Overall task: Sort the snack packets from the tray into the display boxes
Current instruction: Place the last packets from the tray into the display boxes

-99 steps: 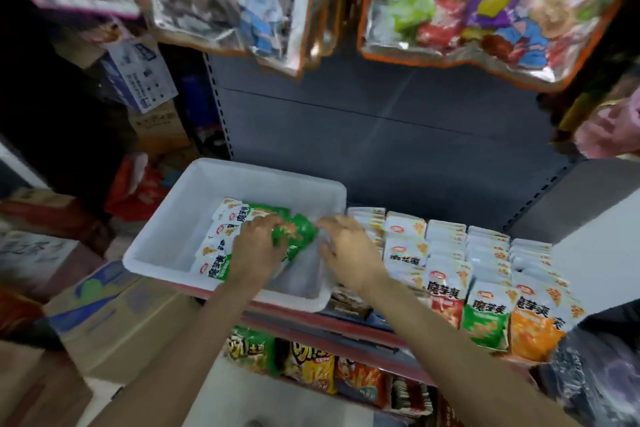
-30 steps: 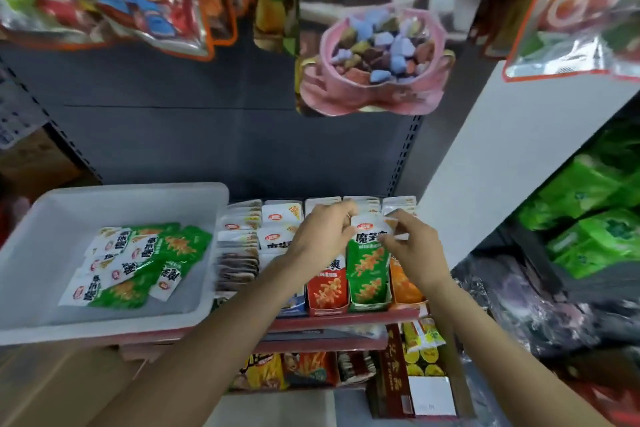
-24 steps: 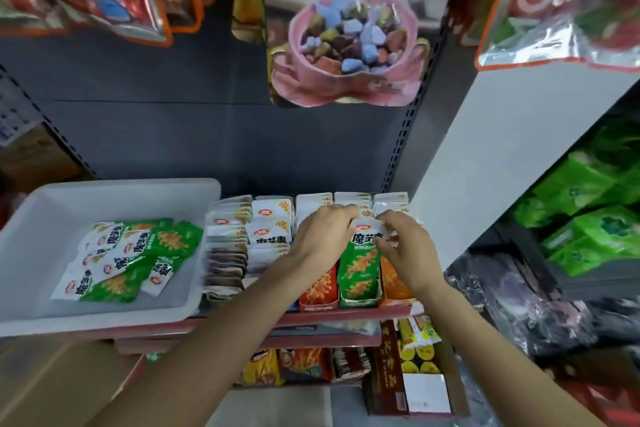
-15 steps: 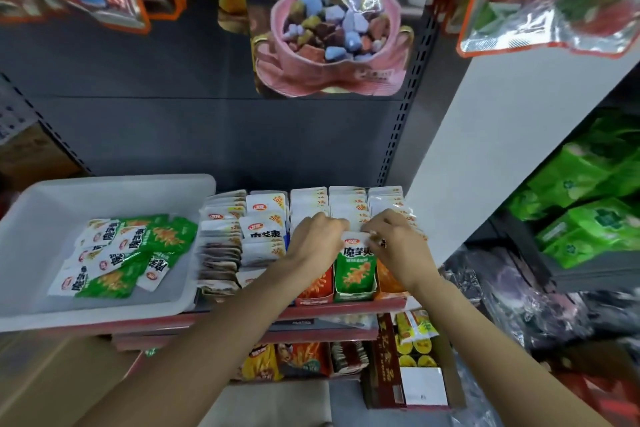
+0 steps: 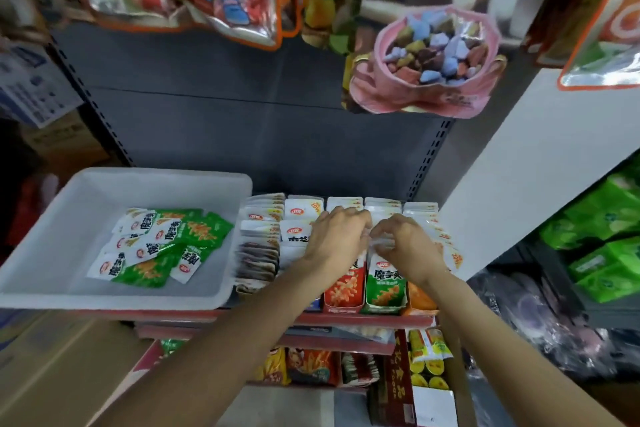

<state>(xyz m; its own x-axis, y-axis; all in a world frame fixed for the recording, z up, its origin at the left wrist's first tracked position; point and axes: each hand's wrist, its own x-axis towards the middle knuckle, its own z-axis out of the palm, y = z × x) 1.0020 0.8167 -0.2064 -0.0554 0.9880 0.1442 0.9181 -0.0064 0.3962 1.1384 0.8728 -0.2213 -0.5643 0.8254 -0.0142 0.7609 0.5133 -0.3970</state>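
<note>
A white tray (image 5: 69, 204) sits on the left of the shelf with several green and white snack packets (image 5: 162, 243) lying flat in it. To its right stand display boxes in a row: a red one (image 5: 343, 291), a green one (image 5: 384, 288) and an orange one (image 5: 417, 298). My left hand (image 5: 334, 239) and my right hand (image 5: 408, 243) are together over the green box, fingers curled on the tops of the green packets (image 5: 379, 248) standing in it. The fingertips hide the packet tops.
Further rows of white packets (image 5: 301, 215) fill the shelf behind the boxes. Large snack bags (image 5: 422, 55) hang above. A white side panel (image 5: 519, 166) bounds the shelf on the right. More snacks (image 5: 311, 367) sit on the lower shelf, and cardboard boxes (image 5: 69, 357) stand at lower left.
Both hands went from the tray to the green display box with green packets and pushed them down into it. The view has swung back a little to the left.
</note>
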